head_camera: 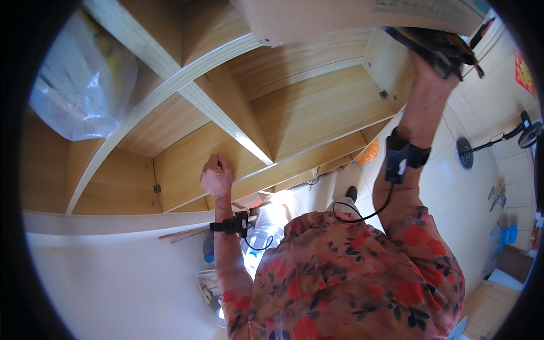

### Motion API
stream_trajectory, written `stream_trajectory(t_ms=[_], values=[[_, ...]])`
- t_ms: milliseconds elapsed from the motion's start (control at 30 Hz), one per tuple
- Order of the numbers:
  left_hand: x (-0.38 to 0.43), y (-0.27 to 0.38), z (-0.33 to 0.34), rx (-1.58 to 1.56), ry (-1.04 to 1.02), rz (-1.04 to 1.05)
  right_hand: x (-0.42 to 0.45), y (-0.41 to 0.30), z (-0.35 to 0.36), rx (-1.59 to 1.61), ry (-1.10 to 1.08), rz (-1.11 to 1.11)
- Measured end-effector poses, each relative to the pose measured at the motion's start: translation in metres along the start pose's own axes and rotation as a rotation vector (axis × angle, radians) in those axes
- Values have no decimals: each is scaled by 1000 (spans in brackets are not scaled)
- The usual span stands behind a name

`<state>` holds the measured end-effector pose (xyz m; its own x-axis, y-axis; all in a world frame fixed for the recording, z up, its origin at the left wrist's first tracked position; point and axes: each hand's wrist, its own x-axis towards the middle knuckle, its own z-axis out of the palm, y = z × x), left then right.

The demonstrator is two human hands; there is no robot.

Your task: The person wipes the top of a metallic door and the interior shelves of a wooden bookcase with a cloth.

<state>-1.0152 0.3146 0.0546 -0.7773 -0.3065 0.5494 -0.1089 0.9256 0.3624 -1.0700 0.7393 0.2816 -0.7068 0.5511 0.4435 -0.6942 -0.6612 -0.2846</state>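
Note:
My left hand (216,175) is closed in a fist over the lower board of a wooden cabinet (199,157), and no object shows in it. Whether it touches the board I cannot tell. At the upper right, my right hand (431,70) is raised and has hold of a dark, strappy item (437,46), perhaps footwear. This item hides most of the fingers. Right beside it, the lower side of a cardboard box (340,17) juts in from the top of the picture. Both wrists wear black straps with small cabled devices.
A clear plastic bag (85,93) fills an upper left compartment. A wooden divider (229,119) separates the bays. An orange object (368,153) sits on the tiled floor near the cabinet. Farther right are a black stand fan (465,152) and a blue stool (505,234).

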Motion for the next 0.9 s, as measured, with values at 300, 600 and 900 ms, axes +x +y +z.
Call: stream_trajectory(t_ms=[300, 600, 900], values=[[0, -3, -1, 13, -17, -14, -43, 66, 38, -45, 53, -82], [0, -7, -1, -18, 33, 30, -141, 110, 59, -940, -470, -549], [1, -6, -4, -2, 8, 2, -105, 85, 14, -686, -325, 312]])
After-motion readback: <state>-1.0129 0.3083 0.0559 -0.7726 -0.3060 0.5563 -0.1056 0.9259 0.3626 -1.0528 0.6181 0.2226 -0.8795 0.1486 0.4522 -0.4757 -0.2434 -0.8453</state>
